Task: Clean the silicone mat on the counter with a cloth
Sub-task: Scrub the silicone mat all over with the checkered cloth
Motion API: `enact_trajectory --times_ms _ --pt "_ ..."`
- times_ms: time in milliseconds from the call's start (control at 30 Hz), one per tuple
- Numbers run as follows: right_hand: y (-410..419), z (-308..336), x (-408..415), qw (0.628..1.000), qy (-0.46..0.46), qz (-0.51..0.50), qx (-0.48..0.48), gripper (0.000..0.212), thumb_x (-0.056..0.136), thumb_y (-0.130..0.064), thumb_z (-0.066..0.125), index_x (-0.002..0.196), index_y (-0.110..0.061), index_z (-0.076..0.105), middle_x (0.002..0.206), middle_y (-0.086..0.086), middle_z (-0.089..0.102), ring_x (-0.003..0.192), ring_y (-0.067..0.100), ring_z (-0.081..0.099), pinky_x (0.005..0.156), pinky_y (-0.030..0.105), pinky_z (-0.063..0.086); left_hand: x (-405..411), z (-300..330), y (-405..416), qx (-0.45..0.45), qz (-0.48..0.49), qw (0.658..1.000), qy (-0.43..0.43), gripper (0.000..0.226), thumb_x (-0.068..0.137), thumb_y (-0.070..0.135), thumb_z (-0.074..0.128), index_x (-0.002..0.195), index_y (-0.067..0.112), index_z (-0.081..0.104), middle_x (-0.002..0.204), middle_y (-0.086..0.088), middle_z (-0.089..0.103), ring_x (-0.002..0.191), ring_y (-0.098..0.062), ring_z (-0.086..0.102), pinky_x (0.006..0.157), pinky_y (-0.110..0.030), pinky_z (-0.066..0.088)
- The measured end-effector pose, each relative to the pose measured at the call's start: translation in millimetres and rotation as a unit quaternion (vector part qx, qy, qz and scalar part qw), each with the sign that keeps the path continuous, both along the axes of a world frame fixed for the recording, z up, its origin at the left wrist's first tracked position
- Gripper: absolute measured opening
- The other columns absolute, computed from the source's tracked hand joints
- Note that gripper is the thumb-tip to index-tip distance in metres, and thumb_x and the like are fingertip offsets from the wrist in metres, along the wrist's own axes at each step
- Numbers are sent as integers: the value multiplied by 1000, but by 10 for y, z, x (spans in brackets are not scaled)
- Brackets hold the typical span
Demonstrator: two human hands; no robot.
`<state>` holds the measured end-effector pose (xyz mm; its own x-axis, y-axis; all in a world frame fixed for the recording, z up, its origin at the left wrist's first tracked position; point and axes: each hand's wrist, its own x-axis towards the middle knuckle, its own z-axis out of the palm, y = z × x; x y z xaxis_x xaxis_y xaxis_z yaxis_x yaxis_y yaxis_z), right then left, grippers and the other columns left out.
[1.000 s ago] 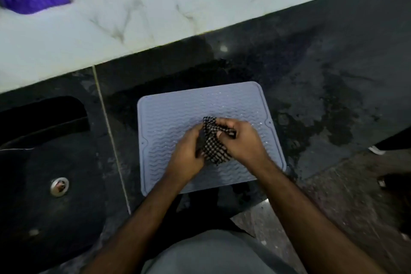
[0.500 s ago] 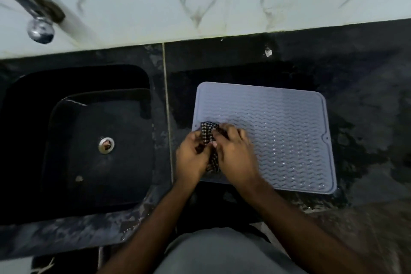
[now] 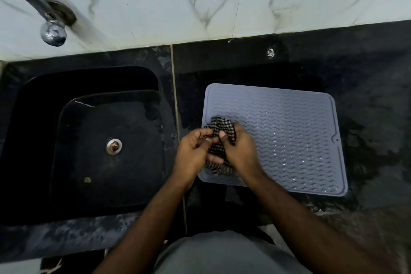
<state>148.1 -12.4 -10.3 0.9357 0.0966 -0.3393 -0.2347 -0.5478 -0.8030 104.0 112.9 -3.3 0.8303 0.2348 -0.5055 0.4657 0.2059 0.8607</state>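
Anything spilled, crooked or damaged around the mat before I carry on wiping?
The silicone mat sits slightly askew to the counter's back edge, with wet patches on the counter around it. Both hands bunch the checked cloth at the mat's left end. No damage shows.

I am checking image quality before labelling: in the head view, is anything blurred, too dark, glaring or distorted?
Head view: the hands, left and right, and the checked cloth are slightly motion-blurred; the black sink is dark with little detail; small wet glints shine on the grey mat; the wall edge bows from wide-angle distortion.
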Motion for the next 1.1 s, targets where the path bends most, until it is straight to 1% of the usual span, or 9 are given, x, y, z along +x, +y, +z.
enact_trajectory --times_ms 100,200,267,400,567,700,867,1033,1100 --pt "-155 -112 -29 981 -48 60 -178 48 97 -36 61 133 -6 50 126 16 54 115 32 53 99 45 47 -71 -165 83 214 -11 976 -33 20 99 -1 55 112 4 69 102 -10 76 65 -14 71 67 -28 60" --pt "-169 -113 -32 985 -40 58 -158 42 99 -31 57 132 -7 47 123 16 59 110 33 58 91 45 51 -73 -239 138 348 -101 929 -71 26 91 -5 62 114 4 72 110 -7 72 99 -19 69 92 -27 53" --pt "-126 -86 -6 989 -59 48 -127 30 101 -22 51 129 -9 50 117 13 64 107 31 61 88 43 52 -41 -252 124 382 -125 912 -82 29 88 -6 64 114 4 73 110 -9 69 98 -20 67 90 -20 48" --pt "-55 -25 71 983 -117 18 -143 32 101 -27 46 132 -20 48 115 6 67 104 31 63 86 46 53 50 -275 156 370 -150 913 -84 30 90 2 66 119 7 72 111 -6 73 99 -18 70 90 -29 54" --pt "49 -125 49 965 -101 90 -223 61 100 -46 48 151 -23 25 133 15 46 116 33 53 87 49 54 147 -304 143 411 -137 900 -51 30 85 -4 69 113 7 73 103 -8 72 90 -17 67 84 -21 50" --pt "153 -281 52 928 -125 177 -304 54 103 -36 43 153 -36 24 130 13 38 110 32 54 78 49 58 205 -300 96 427 -125 895 -27 24 86 -6 61 98 9 75 92 -6 75 84 -20 70 80 -27 53" --pt "284 -375 86 885 -160 249 -359 58 99 -20 52 153 -28 33 132 16 36 106 36 53 67 47 58 295 -270 102 390 -92 916 26 20 87 -3 59 85 12 71 75 -1 74 71 -16 70 73 -40 60" --pt "322 -351 146 898 -152 237 -337 52 97 -22 55 146 -31 40 125 13 29 102 37 54 65 47 57 241 -293 129 366 -52 929 25 21 86 3 69 104 14 69 77 5 69 78 -16 69 70 -20 51" --pt "292 -308 182 907 -130 244 -316 50 99 -28 52 146 -35 37 128 11 29 101 36 55 72 49 56 194 -318 107 359 -62 931 0 19 95 7 64 112 13 68 92 -3 73 86 -18 69 77 -26 54"
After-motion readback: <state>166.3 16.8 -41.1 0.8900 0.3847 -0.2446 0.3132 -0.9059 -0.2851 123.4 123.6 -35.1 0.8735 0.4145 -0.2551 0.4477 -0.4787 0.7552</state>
